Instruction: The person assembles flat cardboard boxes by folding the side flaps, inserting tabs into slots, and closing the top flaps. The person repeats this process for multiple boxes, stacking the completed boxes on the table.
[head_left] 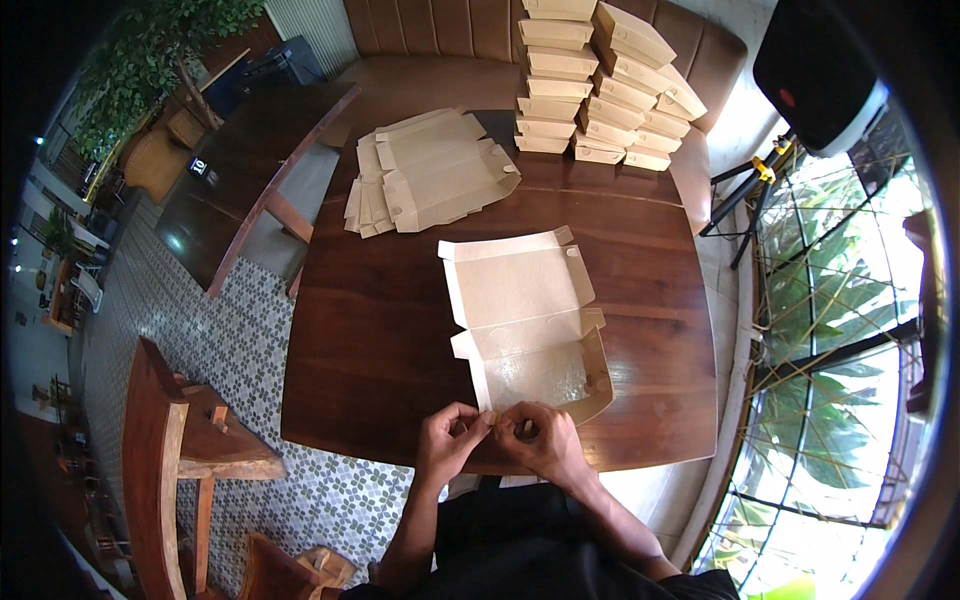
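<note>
Chair (175, 450): wooden, at 8 o'clock of the table, on patterned tile floor (230, 340).

Table (380, 340): dark wood, square, centre of view.

Flat stack (430, 170): unfolded brown card blanks, at 11 o'clock on the table, well apart from the hands.

Left hand (450, 437): at the table's near edge, 6 o'clock. Fingers pinched together on the near corner of the box, thumb and forefinger closed on the card.

Box (530, 320): one brown card blank, partly folded, white-lined inside, lying open on the table. It runs from the hands toward 12 o'clock; its near corner meets both hands, its right wall stands up, its far lid panel lies flat.

Right hand (540, 437): just beside the left, fingertips nearly touching it, curled and gripping the same near edge of the box from 3 o'clock.

Folded boxes (600, 80): two leaning piles of finished ones, at 1 o'clock on the table's far edge, before a brown bench (440, 30).

Tripod (750, 190): black, at 2 o'clock, off the table.
</note>
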